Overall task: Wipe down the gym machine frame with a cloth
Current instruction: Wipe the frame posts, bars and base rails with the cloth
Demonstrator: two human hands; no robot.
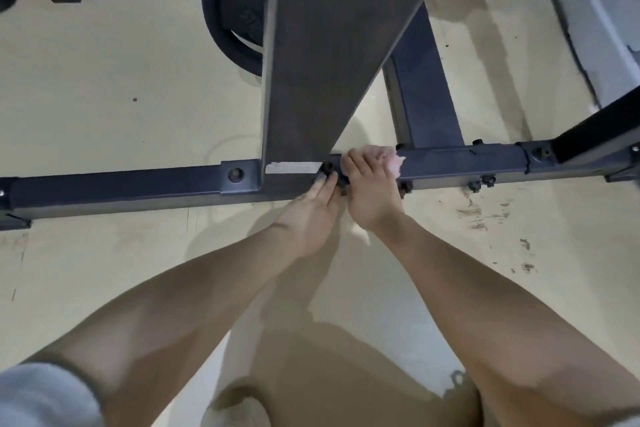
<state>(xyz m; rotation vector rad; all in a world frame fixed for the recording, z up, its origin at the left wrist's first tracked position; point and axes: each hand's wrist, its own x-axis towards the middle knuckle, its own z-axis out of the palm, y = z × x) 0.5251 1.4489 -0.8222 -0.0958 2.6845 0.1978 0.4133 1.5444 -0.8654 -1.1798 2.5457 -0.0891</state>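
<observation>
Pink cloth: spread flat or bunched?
Bunched: the pink cloth shows only as a wad under the right hand on the dark metal base bar.

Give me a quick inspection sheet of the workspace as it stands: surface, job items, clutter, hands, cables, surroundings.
Surface: pale floor, dark scuff marks at right.
Job's things: pink cloth pressed on the dark horizontal frame bar, just right of the upright post; bolts along the bar.
Clutter: nothing seen.
Hands: right hand grips the cloth on the bar, ring on one finger; left hand rests straight fingers against the bar's front by a bolt.
Cables: nothing seen.
Surroundings: weight plate behind the post, a second frame bar running back, white wall at right.
</observation>
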